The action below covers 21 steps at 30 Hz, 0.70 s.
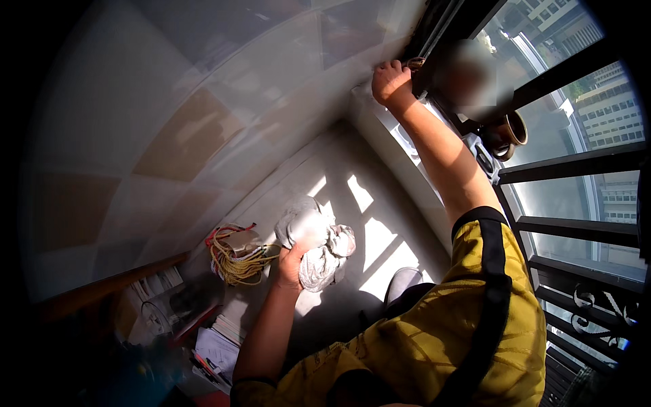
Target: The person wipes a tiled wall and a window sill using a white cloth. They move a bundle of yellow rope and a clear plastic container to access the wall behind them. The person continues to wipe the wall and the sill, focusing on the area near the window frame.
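A crumpled pale grey cloth (323, 267) is bunched up in my left hand (291, 268), held above the floor. Part of that bundle is blurred. My right arm stretches out to the far end of the windowsill, beside the tiled wall. There my right hand (392, 84) has its fingers curled, with the knuckles towards me; whatever may be under them is hidden. A small brown, ring-like object (415, 63) lies right by its fingers. Along the sill, past my forearm, stand a dark brown mug (508, 131) and a grey-and-black object (480, 156).
Coiled yellow and red ropes (236, 259) lie on the floor (335, 157) by the tiled wall (188, 137). Books and papers (218, 343) are stacked at lower left. Dark window bars (569, 163) run along the right. My shoe (404, 282) is on the sunlit floor.
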Each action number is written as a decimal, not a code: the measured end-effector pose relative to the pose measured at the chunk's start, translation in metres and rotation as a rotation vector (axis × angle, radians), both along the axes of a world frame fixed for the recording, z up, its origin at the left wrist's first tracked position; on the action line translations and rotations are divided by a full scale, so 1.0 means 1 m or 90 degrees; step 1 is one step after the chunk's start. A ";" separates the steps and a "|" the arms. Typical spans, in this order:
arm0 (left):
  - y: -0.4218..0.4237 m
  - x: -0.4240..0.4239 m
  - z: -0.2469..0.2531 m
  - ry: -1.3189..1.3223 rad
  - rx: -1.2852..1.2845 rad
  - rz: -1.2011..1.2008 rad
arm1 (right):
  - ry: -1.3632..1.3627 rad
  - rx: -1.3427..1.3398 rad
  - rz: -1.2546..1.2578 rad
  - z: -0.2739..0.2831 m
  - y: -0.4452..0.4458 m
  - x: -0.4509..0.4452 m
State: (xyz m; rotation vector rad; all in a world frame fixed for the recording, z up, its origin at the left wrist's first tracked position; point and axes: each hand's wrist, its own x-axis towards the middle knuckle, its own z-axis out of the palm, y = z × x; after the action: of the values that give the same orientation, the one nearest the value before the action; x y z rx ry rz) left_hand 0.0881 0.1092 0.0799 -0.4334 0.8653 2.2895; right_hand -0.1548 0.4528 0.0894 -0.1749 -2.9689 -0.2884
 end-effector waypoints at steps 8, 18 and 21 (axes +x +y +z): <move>-0.008 0.014 0.060 0.071 -0.097 0.018 | -0.261 0.188 -0.029 0.033 0.033 -0.025; -0.015 0.027 0.069 0.047 0.008 0.023 | -0.304 0.242 -0.145 0.034 0.045 -0.051; -0.016 0.027 0.076 0.073 0.010 0.031 | -0.245 0.238 -0.152 0.008 0.064 -0.058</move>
State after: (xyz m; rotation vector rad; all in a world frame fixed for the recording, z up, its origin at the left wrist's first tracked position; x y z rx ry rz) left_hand 0.1152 0.0930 0.1562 -0.3223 0.8998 2.3829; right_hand -0.2132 0.5171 0.0977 -0.4759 -3.1854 -0.9998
